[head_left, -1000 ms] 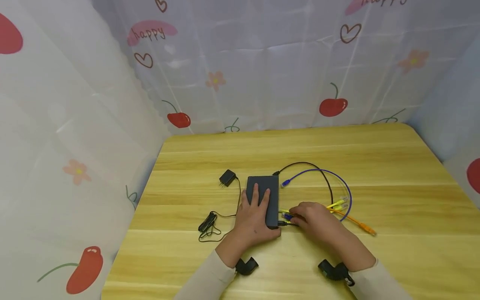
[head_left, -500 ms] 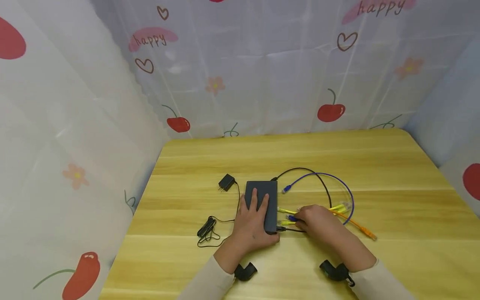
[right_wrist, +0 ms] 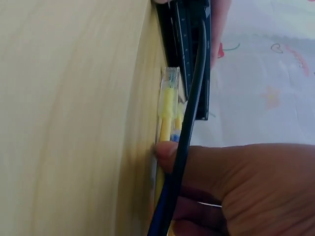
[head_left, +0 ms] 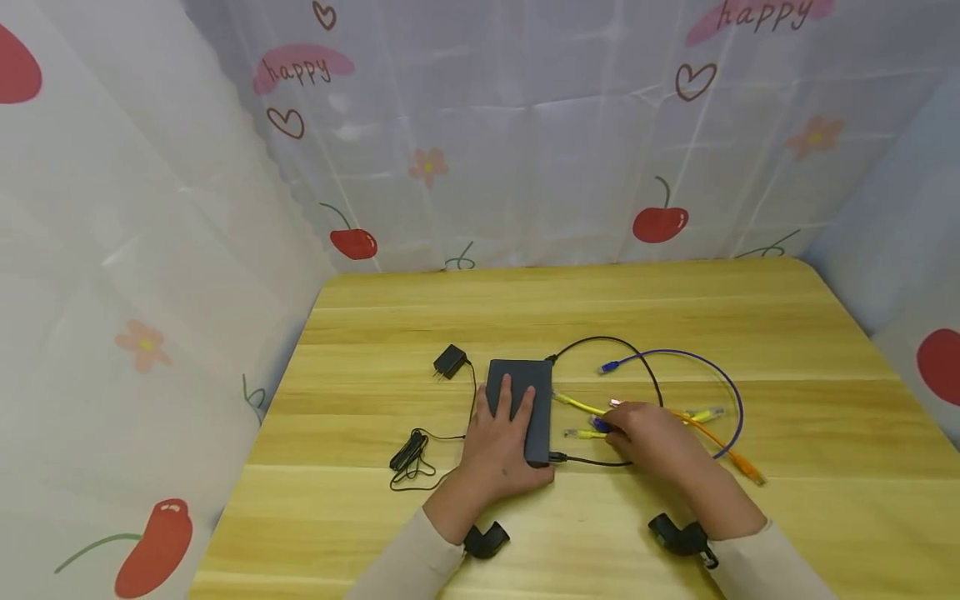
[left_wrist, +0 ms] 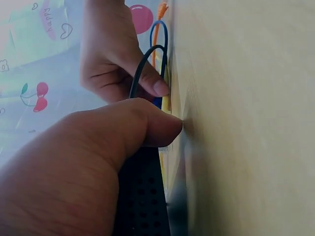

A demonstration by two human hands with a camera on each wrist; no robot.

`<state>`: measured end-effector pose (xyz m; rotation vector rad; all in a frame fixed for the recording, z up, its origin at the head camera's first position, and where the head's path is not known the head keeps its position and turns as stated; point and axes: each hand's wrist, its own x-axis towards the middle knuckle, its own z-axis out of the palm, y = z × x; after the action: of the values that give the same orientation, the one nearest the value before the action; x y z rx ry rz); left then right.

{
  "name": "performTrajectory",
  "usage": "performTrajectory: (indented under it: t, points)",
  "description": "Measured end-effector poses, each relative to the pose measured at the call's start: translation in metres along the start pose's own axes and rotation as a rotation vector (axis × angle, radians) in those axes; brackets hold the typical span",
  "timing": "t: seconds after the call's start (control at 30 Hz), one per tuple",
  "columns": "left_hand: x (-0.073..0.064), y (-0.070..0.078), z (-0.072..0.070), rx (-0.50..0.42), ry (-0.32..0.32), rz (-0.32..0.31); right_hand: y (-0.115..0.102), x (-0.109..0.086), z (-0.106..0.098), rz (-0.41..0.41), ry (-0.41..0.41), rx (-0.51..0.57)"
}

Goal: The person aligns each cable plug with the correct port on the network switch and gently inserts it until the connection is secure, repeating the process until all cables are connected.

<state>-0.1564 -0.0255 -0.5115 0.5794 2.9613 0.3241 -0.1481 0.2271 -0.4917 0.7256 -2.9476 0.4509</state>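
My left hand (head_left: 498, 454) rests with spread, straight fingers on a dark, flat network box (head_left: 536, 373), the thumb along its near edge. To the right of the box, my right hand (head_left: 660, 437) pinches a bundle of ethernet cables. A yellow ethernet cable (right_wrist: 166, 125) lies under its thumb in the right wrist view, its clear plug (right_wrist: 170, 81) pointing toward the box. A blue plug (head_left: 599, 424) shows beside the fingertips. Another yellow cable (head_left: 581, 406) reaches to the box's right side. The palm hides the middle of the bundle.
A black cable (head_left: 606, 337) loops from the box's right side. The blue cable (head_left: 731, 392) curves at the right, near an orange cable plug (head_left: 745, 467). Left of the box lie a power adapter (head_left: 450, 362) and its bundled cord (head_left: 408, 452). Patterned curtains border the table.
My right hand has drawn the cable bundle a little to the right, away from the box. The blue cable's loop and the orange plug have shifted right too. My left hand stays on the box.
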Motion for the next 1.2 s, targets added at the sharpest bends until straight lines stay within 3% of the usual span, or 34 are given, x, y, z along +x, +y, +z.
performTrajectory:
  t: [0.23,0.5,0.6,0.77,0.93,1.2]
  points:
    - [0.001,0.001,0.000,0.022,0.001,-0.008,-0.010,0.009,0.010,-0.113,0.143,0.008]
    - [0.001,0.002,0.003,0.043,-0.003,-0.010,-0.015,0.009,0.021,-0.148,0.137,-0.036]
    - [0.001,0.001,0.003,0.052,-0.001,-0.010,-0.016,0.009,0.023,-0.145,0.145,0.009]
    - [0.001,0.000,0.002,0.050,-0.007,-0.015,-0.018,0.010,0.020,-0.065,0.071,0.161]
    - [0.001,0.001,0.002,0.038,-0.019,-0.026,-0.018,0.012,0.012,0.022,-0.030,0.231]
    - [0.001,0.001,0.001,0.040,-0.012,-0.023,-0.018,0.014,0.004,-0.024,-0.109,0.206]
